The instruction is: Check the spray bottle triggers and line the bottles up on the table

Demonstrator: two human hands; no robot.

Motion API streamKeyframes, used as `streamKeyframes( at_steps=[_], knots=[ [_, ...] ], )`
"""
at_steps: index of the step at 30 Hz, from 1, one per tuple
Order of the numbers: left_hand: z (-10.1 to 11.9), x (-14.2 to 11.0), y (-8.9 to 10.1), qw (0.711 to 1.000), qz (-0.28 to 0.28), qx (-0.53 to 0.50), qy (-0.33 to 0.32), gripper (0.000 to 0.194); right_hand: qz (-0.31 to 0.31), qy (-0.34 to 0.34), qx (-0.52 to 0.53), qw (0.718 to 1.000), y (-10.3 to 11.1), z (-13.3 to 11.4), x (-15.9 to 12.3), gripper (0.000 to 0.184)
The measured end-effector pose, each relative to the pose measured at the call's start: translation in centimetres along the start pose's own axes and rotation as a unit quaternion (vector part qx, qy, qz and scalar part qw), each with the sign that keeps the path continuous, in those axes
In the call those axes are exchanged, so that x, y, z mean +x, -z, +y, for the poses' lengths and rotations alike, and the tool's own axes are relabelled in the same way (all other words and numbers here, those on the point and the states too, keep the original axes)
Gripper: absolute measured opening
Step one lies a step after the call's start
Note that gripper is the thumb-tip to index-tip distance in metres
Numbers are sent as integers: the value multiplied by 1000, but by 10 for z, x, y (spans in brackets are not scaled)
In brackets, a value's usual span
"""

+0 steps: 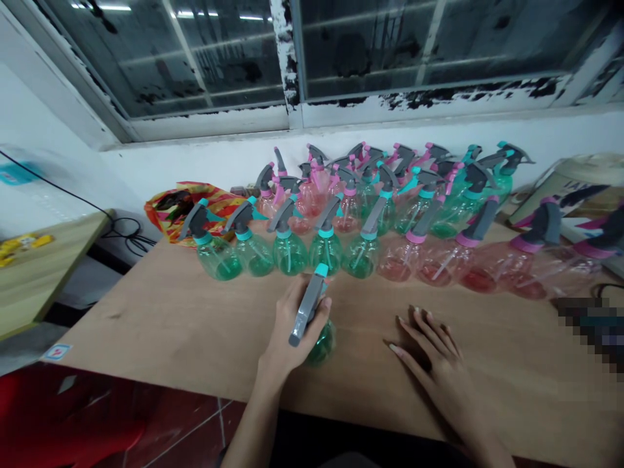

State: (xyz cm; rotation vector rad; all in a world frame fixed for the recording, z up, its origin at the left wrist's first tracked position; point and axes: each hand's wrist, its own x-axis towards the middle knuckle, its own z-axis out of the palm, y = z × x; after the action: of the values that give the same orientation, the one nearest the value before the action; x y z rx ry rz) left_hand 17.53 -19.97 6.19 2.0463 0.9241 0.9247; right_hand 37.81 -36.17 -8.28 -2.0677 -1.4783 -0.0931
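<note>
My left hand (287,318) is closed around the neck of a green spray bottle (322,344), near the table's front edge. Its grey trigger head with a teal nozzle points away from me, and the hand hides part of the bottle. My right hand (436,357) rests over the wooden table (205,338) with fingers stretched and holds nothing. Just beyond my hands stands a row of spray bottles: green ones (290,253) with teal collars on the left, pink ones (400,260) with pink collars on the right. Some liquid shows in their bottoms.
Behind the row, more pink and green spray bottles (348,211) crowd against the wall. A red and yellow patterned bag (195,195) lies at the back left. At the left stand another table (53,260) with yellow pieces and a red chair (73,422). A box (550,182) sits back right.
</note>
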Motion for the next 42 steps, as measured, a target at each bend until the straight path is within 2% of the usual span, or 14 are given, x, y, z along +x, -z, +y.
streamKeyframes(
  at_steps=[6,9,14,22,28,33,38,42],
  knots=[
    [3,-4,-2,999,24,-18,22,9,-3,8,-10,1000,-1,1,0,64],
    [5,-3,-2,1000,23,-5,4,10,0,9,-15,1000,-2,1,0,63],
    [6,-4,-4,1000,14,3,-24,29,2,11,-17,1000,-2,2,-1,63],
    [3,-6,-6,1000,16,-4,-19,31,-1,6,-16,1000,-3,2,0,63],
    [3,-7,-8,999,17,-30,-14,30,2,1,-14,1000,-4,3,-1,63],
    [10,-6,-3,1000,17,-7,-14,28,-2,1,-12,1000,-4,3,-1,62],
    [12,-1,1,998,15,31,-47,19,6,5,-16,1000,-3,2,0,61],
    [6,1,-2,999,17,33,-24,12,4,7,-15,1000,-3,3,-1,60]
  ],
)
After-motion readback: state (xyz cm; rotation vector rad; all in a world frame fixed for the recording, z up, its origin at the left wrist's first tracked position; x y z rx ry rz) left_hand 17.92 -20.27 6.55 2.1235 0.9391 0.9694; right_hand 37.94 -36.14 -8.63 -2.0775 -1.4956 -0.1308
